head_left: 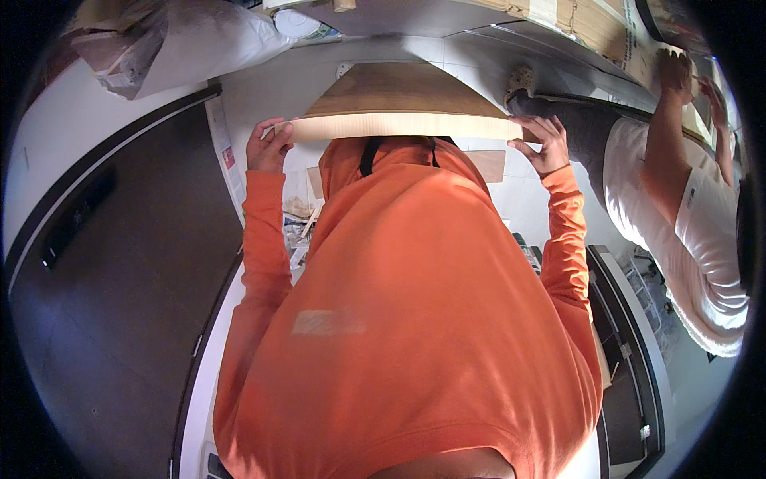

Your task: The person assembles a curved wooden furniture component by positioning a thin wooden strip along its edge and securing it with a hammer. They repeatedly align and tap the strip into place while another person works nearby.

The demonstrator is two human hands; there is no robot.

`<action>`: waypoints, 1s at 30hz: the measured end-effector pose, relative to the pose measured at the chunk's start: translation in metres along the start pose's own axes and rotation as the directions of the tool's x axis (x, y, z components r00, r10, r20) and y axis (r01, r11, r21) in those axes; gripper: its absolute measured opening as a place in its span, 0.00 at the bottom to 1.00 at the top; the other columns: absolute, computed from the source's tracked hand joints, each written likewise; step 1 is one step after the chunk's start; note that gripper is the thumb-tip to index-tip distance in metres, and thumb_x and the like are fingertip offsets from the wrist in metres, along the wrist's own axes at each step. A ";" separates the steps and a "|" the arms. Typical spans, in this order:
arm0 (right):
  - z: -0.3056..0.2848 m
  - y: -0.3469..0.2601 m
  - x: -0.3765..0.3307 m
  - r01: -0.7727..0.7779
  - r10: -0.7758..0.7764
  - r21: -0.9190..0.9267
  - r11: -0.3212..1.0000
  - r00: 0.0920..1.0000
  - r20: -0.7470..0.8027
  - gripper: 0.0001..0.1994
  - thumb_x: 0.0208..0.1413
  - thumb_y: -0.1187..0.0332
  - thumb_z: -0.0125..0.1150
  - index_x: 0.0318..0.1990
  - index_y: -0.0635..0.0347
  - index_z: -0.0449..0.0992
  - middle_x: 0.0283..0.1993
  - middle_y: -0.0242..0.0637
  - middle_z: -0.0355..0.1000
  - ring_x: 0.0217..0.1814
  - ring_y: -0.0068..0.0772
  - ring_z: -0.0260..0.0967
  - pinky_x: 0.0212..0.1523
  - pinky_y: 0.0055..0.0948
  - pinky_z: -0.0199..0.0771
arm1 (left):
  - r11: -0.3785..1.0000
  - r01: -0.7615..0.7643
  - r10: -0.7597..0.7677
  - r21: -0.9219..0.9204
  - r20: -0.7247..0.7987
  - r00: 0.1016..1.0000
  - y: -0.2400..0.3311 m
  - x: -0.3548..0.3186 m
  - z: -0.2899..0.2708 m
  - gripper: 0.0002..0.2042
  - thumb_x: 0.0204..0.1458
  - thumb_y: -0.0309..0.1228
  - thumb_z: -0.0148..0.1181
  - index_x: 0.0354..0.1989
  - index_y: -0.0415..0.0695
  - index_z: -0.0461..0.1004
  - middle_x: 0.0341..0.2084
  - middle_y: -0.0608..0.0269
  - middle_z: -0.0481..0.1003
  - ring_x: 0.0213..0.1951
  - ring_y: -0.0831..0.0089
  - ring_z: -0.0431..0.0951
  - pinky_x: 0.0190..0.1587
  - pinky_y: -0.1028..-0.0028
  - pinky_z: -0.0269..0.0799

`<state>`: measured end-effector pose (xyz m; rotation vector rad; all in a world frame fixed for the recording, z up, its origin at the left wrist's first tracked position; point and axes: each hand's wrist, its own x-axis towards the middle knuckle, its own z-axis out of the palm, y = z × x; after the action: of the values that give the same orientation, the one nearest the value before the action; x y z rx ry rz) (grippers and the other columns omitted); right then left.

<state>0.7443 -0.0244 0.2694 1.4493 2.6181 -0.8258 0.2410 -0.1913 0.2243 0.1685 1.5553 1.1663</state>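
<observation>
A wide wooden board (411, 89) with a brown face and a pale front edge spans the space ahead of my body. At its left end my left hand (270, 146) is closed, thumb and fingers pinching the corner. My right hand (544, 144) grips the opposite end, thumb below and fingers over the top. The pale edge faces me and looks roughly level, while the brown face narrows away toward the far side. My orange sleeves reach forward on both sides of the board.
A co-worker in a white shirt (670, 195) stands at the right, arms raised. Plastic-wrapped goods (199, 48) lie at the far left, and cardboard (586, 28) at the far right. A dark door (120, 263) fills the left side. Wood scraps (309, 222) lie on the floor below my left arm.
</observation>
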 end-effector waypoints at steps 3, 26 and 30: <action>-0.002 -0.005 0.000 0.008 -0.008 -0.067 0.998 1.000 -0.002 0.24 0.49 0.53 0.69 0.55 0.43 0.75 0.52 0.27 0.76 0.58 0.34 0.70 0.68 0.63 0.45 | 1.000 0.016 -0.015 0.022 -0.026 1.000 -0.003 0.000 0.004 0.19 0.50 0.23 0.69 0.50 0.45 0.70 0.39 0.57 0.80 0.38 0.76 0.78 0.35 0.79 0.73; -0.011 -0.012 0.014 0.034 -0.038 0.063 0.997 0.997 0.071 0.24 0.47 0.56 0.72 0.51 0.56 0.79 0.32 0.37 0.70 0.32 0.36 0.68 0.32 0.33 0.69 | 0.936 -0.218 0.264 0.276 -0.142 0.954 -0.007 -0.002 0.042 0.13 0.50 0.31 0.70 0.43 0.42 0.78 0.37 0.62 0.78 0.32 0.79 0.76 0.30 0.79 0.72; -0.007 -0.010 0.013 0.171 -0.168 0.063 0.983 0.984 -0.054 0.22 0.50 0.56 0.70 0.51 0.56 0.78 0.43 0.37 0.76 0.41 0.39 0.72 0.45 0.34 0.68 | 0.938 -0.175 0.225 0.298 -0.142 0.964 -0.011 -0.006 0.045 0.13 0.51 0.34 0.70 0.43 0.41 0.80 0.38 0.62 0.79 0.34 0.77 0.77 0.33 0.78 0.74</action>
<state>0.7305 -0.0149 0.2763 1.2904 2.8076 -0.9138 0.2847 -0.1754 0.2255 0.4344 1.8943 1.1325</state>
